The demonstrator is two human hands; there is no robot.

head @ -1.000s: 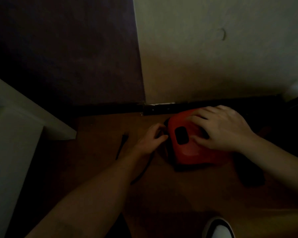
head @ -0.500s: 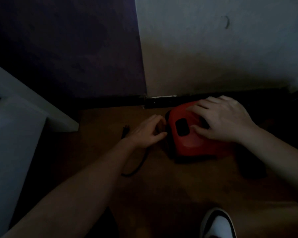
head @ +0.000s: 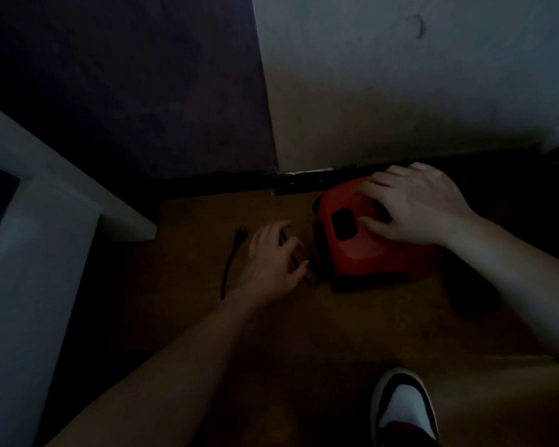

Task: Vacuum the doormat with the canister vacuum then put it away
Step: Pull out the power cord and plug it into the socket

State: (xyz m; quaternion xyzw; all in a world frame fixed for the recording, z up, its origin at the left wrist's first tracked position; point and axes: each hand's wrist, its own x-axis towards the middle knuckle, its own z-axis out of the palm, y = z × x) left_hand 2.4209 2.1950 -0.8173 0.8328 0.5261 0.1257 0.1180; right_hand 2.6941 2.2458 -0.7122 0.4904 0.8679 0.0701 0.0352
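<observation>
A red canister vacuum (head: pixel 365 250) sits on the brown floor against the dark baseboard, under a pale wall. My right hand (head: pixel 413 204) rests on its top, fingers spread beside a black button. My left hand (head: pixel 271 259) is just left of the vacuum's end, fingers curled round the black power cord (head: pixel 228 272). The cord loops from the vacuum under my hand and runs out to its plug (head: pixel 240 233), which lies on the floor. The room is dim. No doormat is in view.
White furniture (head: pixel 46 201) juts in from the left. A dark panel (head: pixel 126 85) fills the upper left, beside the pale wall (head: pixel 400 75). A dark object (head: pixel 471 295) lies on the floor right of the vacuum. My white and black shoe (head: pixel 404 411) is at the bottom.
My left hand has drawn back leftward from the vacuum's end with the cord, and more cord and its plug now lie out on the floor. My right hand has stayed on the vacuum.
</observation>
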